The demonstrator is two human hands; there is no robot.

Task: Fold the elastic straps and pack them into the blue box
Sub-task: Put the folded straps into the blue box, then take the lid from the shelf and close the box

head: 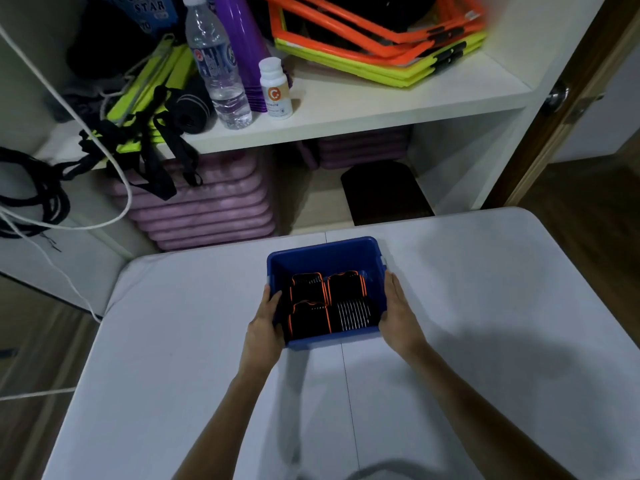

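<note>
Between the two hands, the blue box (323, 252) is sitting on the white table (485, 306), and four folded elastic straps (329, 304) are lying inside it in a tidy two-by-two block, black with orange edging. The left hand (265, 327) is pressing against the box's left wall, with the thumb seeming to hook over the rim. The right hand (398, 313) is lying flat along the right wall, fingers pointing away from the person. Both hands are bracing the box from outside, holding nothing else. No loose straps are showing on the table near either hand, so the packing is probably at or near its end, and the step in hand looks like squaring or shifting the box.

To do it well, the person should be keeping equal pressure from both sides so the thin plastic walls are not bowing inward and crowding the straps. If lifting, the fingers should be getting under the rim or base rather than squeezing. Keeping the box level is what matters, since a tilt could let the folded straps slide and spring open.
</note>
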